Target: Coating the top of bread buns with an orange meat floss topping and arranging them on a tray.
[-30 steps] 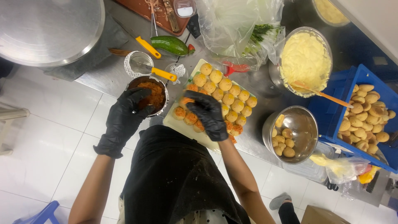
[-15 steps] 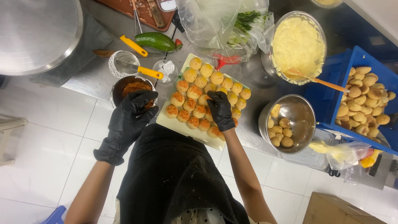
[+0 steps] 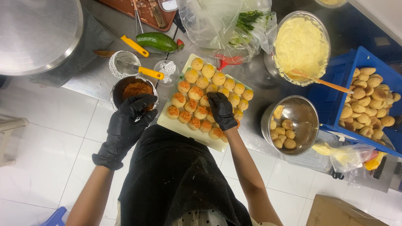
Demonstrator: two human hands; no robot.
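Two hands in matte black gloves work at frame centre. The left hand (image 3: 127,121) curls its fingertips over the rim of a small round metal tin (image 3: 133,91) of coarse orange-red crumbs — whether it pinches any I cannot tell. The right hand (image 3: 221,109) lies fingers-down on the small round golden buns (image 3: 200,93), some crumb-topped, rowed on a pale rectangular tray (image 3: 181,126); its grip is hidden. To the right sits a shiny steel bowl (image 3: 302,116) of plain buns.
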